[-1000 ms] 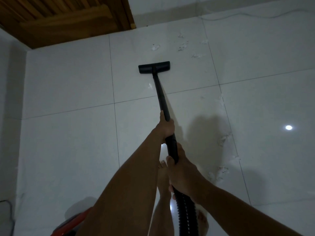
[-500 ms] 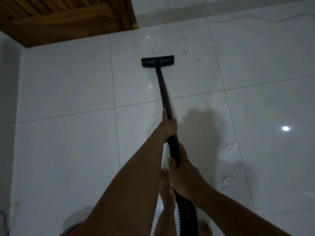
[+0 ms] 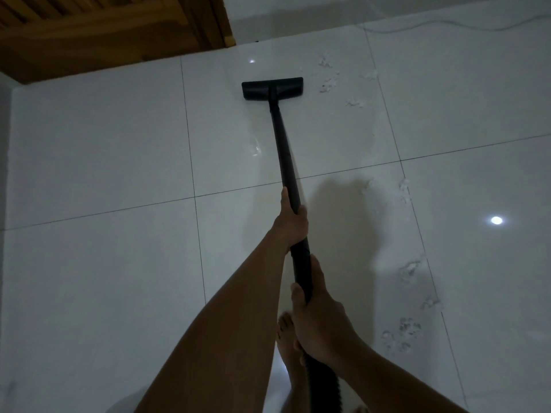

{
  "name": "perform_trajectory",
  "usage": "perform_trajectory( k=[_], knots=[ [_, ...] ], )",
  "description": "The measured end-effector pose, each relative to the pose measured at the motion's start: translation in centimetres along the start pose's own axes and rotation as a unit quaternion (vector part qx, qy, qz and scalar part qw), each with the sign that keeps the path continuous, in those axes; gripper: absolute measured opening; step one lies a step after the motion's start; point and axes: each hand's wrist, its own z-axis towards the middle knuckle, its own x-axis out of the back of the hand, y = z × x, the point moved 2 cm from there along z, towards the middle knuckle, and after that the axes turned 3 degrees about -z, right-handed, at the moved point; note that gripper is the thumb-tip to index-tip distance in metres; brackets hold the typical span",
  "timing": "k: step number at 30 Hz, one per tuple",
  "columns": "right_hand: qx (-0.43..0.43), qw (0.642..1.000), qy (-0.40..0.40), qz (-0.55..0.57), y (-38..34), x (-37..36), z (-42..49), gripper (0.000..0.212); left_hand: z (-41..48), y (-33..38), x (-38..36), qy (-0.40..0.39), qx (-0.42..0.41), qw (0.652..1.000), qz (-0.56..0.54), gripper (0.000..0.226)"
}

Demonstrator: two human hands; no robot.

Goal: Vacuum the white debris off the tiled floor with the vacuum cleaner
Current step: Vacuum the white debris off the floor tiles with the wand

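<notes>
A glossy white tiled floor (image 3: pixel 104 144) in a dimly lit room, bordered at top left by a wooden slatted door (image 3: pixel 104 28) and along the far wall by a thin pale cord (image 3: pixel 432 25). A person works a vacuum cleaner across it. The flat black floor nozzle (image 3: pixel 272 88) rests on a far tile, and its straight black wand (image 3: pixel 283 150) runs back to both hands. The left hand (image 3: pixel 290 225) wraps the wand partway up, fingers curled tight round the tube. The right hand (image 3: pixel 316 320) clamps the lower end, thumb on top, just above the ribbed black hose (image 3: pixel 323 386). A bare foot (image 3: pixel 286 338) stands beneath that hand.

The white debris (image 3: pixel 328 84) lies in fluffy bits just beside the nozzle's right end, not touching it. The nearer scraps (image 3: pixel 402 335) dot the tiles close to the person's right.

The likeliest trouble is a miss. The nozzle sits left of the bits, so a straight stroke would pass them by, and its edge could shove such light flakes aside rather than draw them in. White on white in poor light also makes patches easy to overlook. A long reach toward the wall might snag the cord. The hose beside the foot could catch a step, and that foot could tread the nearer scraps across the tiles.
</notes>
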Motion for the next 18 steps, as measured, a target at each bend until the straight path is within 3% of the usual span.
perform_trajectory(
  k=[10, 18],
  knots=[
    [0.009, 1.000, 0.006, -0.004, -2.0, 1.1, 1.4, 0.066, 1.7, 1.9, 1.0, 0.000, -0.009, 1.000, -0.007, 0.065],
    [0.019, 0.999, -0.017, 0.021, -6.0, 3.3, -3.6, 0.064, -2.3, 5.6, 2.4, -0.020, 0.033, 0.999, -0.012, 0.065]
  ],
)
